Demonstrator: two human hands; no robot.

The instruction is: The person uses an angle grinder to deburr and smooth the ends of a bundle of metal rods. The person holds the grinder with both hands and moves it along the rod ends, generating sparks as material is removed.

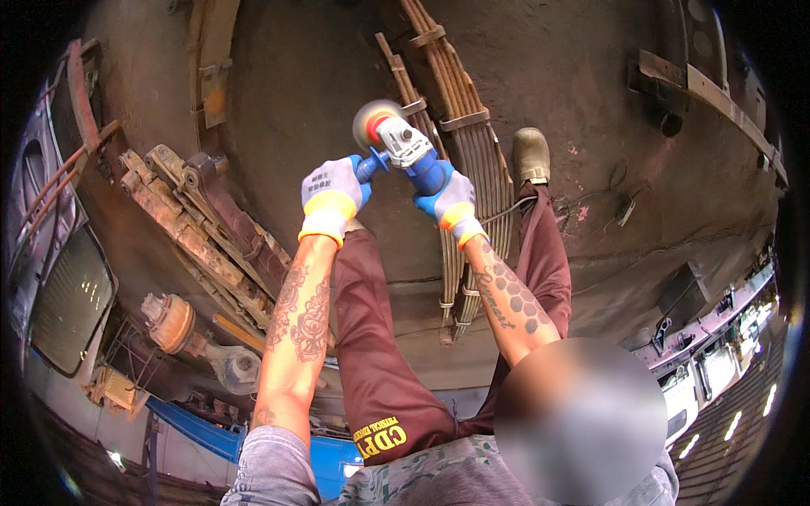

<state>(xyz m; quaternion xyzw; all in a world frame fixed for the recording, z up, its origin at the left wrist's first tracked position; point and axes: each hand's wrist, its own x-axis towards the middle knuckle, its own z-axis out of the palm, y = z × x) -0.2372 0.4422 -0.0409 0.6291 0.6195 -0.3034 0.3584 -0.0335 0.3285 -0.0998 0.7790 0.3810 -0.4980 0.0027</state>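
Note:
An angle grinder with a white head, blue body and blurred round disc is held over the floor beside two stacks of steel leaf springs. My left hand, in a grey and blue glove, is closed around its blue side handle. My right hand, gloved alike, is closed around the body, with a cord trailing to the right over the springs. Whether the disc touches metal I cannot tell.
My booted right foot stands beside the springs. Rusty spring packs and an axle part lie at left, near a vehicle door. A curved metal beam lies at upper right, a blue beam behind me.

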